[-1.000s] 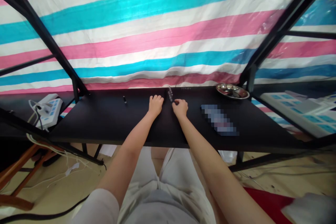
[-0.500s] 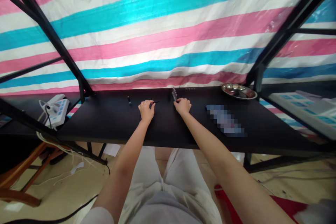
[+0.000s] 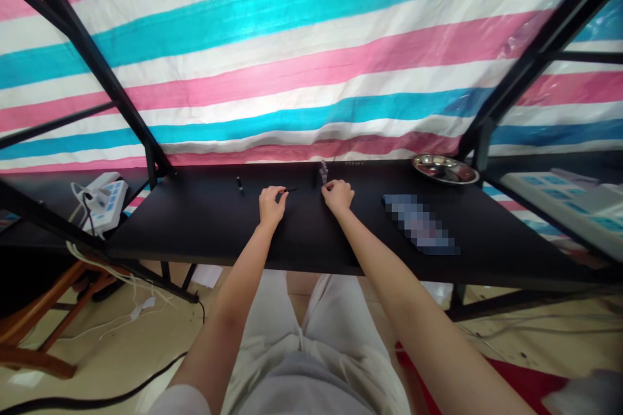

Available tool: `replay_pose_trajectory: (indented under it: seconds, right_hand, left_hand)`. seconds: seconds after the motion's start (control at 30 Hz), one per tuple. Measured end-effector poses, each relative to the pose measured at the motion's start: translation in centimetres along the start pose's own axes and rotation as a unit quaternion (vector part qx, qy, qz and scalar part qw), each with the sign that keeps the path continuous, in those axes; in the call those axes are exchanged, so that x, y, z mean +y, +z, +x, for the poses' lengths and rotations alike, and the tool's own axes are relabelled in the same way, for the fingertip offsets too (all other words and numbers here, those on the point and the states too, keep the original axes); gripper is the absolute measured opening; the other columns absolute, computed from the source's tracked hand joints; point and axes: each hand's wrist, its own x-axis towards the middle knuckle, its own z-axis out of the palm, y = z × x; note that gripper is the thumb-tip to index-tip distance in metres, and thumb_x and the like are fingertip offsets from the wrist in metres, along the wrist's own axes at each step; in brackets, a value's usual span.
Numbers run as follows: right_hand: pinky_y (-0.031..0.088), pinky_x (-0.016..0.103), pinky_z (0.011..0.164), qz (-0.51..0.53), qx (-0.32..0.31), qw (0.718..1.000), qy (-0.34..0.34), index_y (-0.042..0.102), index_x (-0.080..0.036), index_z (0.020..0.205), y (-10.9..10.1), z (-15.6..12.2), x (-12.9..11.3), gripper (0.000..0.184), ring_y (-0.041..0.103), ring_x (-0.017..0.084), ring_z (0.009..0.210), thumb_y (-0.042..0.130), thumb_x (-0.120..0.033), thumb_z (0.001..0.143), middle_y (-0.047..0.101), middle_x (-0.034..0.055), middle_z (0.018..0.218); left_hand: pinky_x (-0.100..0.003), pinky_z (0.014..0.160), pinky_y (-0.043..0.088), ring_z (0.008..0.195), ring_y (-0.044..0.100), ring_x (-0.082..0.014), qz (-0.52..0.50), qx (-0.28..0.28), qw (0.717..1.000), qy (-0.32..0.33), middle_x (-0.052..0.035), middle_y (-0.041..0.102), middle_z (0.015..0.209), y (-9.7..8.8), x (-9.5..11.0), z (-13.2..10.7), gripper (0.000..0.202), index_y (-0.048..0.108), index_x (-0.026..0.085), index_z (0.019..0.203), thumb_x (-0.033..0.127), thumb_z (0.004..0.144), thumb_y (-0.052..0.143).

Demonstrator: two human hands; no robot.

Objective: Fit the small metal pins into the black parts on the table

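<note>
My left hand (image 3: 271, 205) is closed around a thin black pen-like stick (image 3: 289, 190), whose narrow end points right. Left of it on the black table lies a short black piece with a pale end (image 3: 239, 183), like a pen cap. My right hand (image 3: 339, 196) pinches the near end of a narrow, clear, knobbly strip (image 3: 324, 172) that reaches up toward the back of the table. The strip's lower end is hidden by my fingers, and it is too small to name. A gap of bare tabletop separates the two hands.
The black table (image 3: 195, 233) has a round metal dish (image 3: 445, 170) at back right and a blurred bluish flat thing (image 3: 419, 224) before it. Small clear pieces (image 3: 354, 163) line the back edge. A white power strip (image 3: 109, 204) sits left, beyond the frame post (image 3: 121, 110).
Hardly anything differs. The view has shifted slightly, and both hands keep their hold on the pen-like stick and the clear strip.
</note>
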Motion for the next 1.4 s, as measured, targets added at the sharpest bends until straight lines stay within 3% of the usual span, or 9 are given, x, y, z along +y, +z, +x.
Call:
replay_pose_trajectory:
  seconds: [0.17,0.43,0.8,0.97,1.17,1.4]
  right_hand:
    - [0.031,0.036,0.071,-0.059,0.017,0.974,-0.219,0.060,-0.017,0.079,-0.9,-1.6,-1.3,0.014,0.045,0.024,0.083,0.048,-0.024,0.080,0.057,0.0116,0.085]
    - [0.025,0.034,0.068,-0.129,0.021,0.943,-0.307,0.058,-0.015,0.079,-1.5,-2.1,-2.1,0.014,0.043,0.023,0.082,0.046,-0.021,0.082,0.057,0.0108,0.084]
    - [0.024,0.034,0.067,-0.133,0.035,0.926,-0.350,0.057,-0.016,0.076,-1.7,-2.3,-2.3,0.014,0.043,0.022,0.079,0.045,-0.020,0.082,0.057,0.0101,0.080]
    - [0.024,0.034,0.066,-0.127,0.047,0.924,-0.358,0.057,-0.016,0.074,-1.6,-2.3,-2.3,0.013,0.043,0.022,0.077,0.046,-0.019,0.081,0.057,0.0100,0.078]
    - [0.024,0.034,0.066,-0.127,0.042,0.928,-0.347,0.056,-0.016,0.074,-1.6,-2.3,-2.2,0.012,0.043,0.022,0.078,0.047,-0.020,0.080,0.056,0.0094,0.079]
    - [0.024,0.033,0.066,-0.108,0.028,0.939,-0.325,0.055,-0.017,0.073,-1.6,-2.3,-2.0,0.008,0.043,0.022,0.079,0.049,-0.019,0.078,0.057,0.0093,0.080]
  left_hand:
    - [-0.032,0.081,0.041,0.085,0.054,-0.0175,-0.006,-0.010,1.000,0.026,-0.0048,0.064,0.087,0.0,0.0,0.0,0.014,0.063,0.019,0.089,0.027,0.081,0.055]
    - [-0.031,0.077,0.042,0.081,0.054,-0.0162,-0.004,-0.001,0.998,0.061,-0.0036,0.065,0.084,0.3,0.0,-0.1,0.012,0.064,0.019,0.088,0.026,0.080,0.058]
    - [-0.031,0.076,0.043,0.083,0.055,-0.0169,0.014,0.011,0.997,0.078,-0.0053,0.065,0.088,0.3,0.4,-0.2,0.017,0.065,0.019,0.092,0.028,0.083,0.055]
    - [-0.031,0.079,0.044,0.084,0.055,-0.0162,0.017,0.004,0.994,0.105,-0.0056,0.065,0.093,0.6,0.4,-0.3,0.026,0.062,0.019,0.106,0.029,0.085,0.051]
    - [-0.031,0.084,0.043,0.089,0.054,-0.0155,0.027,-0.055,0.987,0.147,-0.0062,0.063,0.101,0.4,0.8,-0.5,0.040,0.048,0.019,0.127,0.022,0.088,0.040]
    - [-0.033,0.085,0.043,0.096,0.053,-0.0177,0.083,-0.134,0.975,0.154,-0.0069,0.058,0.115,0.4,1.2,-0.7,0.050,0.037,0.020,0.135,0.018,0.085,0.039]
